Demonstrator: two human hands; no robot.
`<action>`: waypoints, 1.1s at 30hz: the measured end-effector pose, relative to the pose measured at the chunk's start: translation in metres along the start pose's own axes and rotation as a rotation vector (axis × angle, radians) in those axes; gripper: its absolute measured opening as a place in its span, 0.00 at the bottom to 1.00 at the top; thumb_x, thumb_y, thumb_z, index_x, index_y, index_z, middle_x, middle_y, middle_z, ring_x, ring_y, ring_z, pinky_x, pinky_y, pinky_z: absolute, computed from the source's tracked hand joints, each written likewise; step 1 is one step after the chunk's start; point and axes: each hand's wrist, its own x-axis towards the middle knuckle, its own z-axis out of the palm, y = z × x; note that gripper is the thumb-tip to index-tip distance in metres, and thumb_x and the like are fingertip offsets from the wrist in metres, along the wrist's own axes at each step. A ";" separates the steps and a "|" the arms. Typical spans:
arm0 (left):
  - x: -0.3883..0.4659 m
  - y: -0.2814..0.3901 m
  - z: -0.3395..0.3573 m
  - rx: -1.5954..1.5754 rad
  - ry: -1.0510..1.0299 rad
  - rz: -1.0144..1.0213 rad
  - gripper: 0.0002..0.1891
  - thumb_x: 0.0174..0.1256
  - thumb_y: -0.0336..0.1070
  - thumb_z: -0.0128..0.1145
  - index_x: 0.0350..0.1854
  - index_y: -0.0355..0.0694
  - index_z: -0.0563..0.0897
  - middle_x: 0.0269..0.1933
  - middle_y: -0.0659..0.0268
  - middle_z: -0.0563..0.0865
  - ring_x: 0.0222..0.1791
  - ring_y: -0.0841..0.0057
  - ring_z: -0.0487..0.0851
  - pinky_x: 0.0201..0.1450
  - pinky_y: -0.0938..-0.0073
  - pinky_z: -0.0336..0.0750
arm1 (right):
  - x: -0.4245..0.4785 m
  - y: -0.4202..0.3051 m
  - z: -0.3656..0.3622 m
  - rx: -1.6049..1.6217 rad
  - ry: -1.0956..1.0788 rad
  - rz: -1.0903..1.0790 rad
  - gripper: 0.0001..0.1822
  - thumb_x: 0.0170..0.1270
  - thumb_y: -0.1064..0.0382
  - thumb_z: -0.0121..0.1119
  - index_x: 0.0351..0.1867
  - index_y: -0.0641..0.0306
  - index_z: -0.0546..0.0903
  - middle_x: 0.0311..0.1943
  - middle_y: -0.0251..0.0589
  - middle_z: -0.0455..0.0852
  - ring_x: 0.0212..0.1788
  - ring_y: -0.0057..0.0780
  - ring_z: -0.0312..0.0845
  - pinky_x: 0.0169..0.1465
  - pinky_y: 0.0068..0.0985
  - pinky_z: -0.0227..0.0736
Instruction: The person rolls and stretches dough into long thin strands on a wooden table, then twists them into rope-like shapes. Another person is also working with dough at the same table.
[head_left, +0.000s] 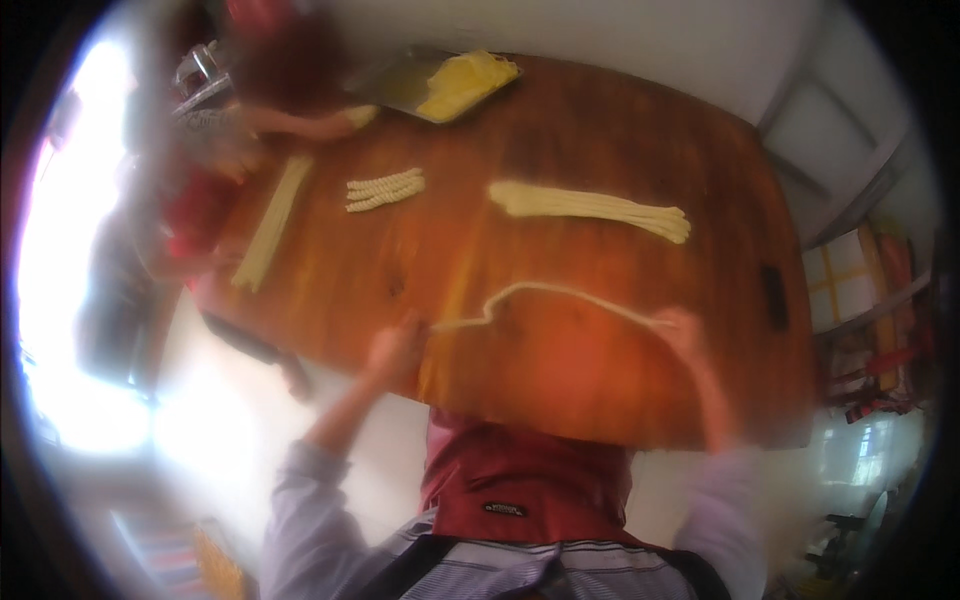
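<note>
A long, thin dough strand (551, 287) runs between my two hands, arching away from me over the wooden table (600, 142), with a sharp kink left of its middle. My left hand (397, 345) grips one end near the table's front edge. On the right, the other end is in my right hand (679, 330). Both hands are blurred. Beyond the strand lies a bundle of long dough strands (589, 206), side by side. Several twisted dough pieces (385, 190) lie to its left.
Another bundle of dough strands (274, 221) lies at the left, beside a co-worker whose hand (360, 116) is at the far left edge. A metal tray (397, 82) holding yellow sheeting (469, 79) stands at the back. Shelving with a white box (840, 277) is on the right.
</note>
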 end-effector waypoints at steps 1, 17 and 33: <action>-0.001 0.002 -0.036 -0.054 -0.048 -0.022 0.08 0.72 0.32 0.62 0.50 0.41 0.88 0.43 0.56 0.90 0.39 0.65 0.90 0.43 0.68 0.83 | -0.004 -0.028 -0.035 -0.011 0.008 0.062 0.07 0.62 0.64 0.74 0.40 0.63 0.92 0.40 0.43 0.91 0.45 0.32 0.88 0.50 0.30 0.80; 0.084 -0.176 0.027 0.761 0.457 -0.595 0.40 0.73 0.56 0.58 0.80 0.38 0.65 0.77 0.46 0.72 0.77 0.54 0.70 0.77 0.59 0.64 | -0.066 -0.111 -0.041 -0.537 -0.201 0.594 0.23 0.67 0.50 0.65 0.51 0.69 0.87 0.50 0.58 0.88 0.60 0.54 0.80 0.62 0.50 0.73; -0.013 -0.152 0.080 1.036 0.361 0.085 0.29 0.74 0.45 0.58 0.70 0.31 0.74 0.69 0.45 0.76 0.69 0.47 0.74 0.71 0.43 0.68 | 0.003 0.039 0.033 -0.592 0.256 0.437 0.16 0.74 0.62 0.61 0.58 0.66 0.79 0.50 0.48 0.82 0.56 0.56 0.78 0.64 0.53 0.72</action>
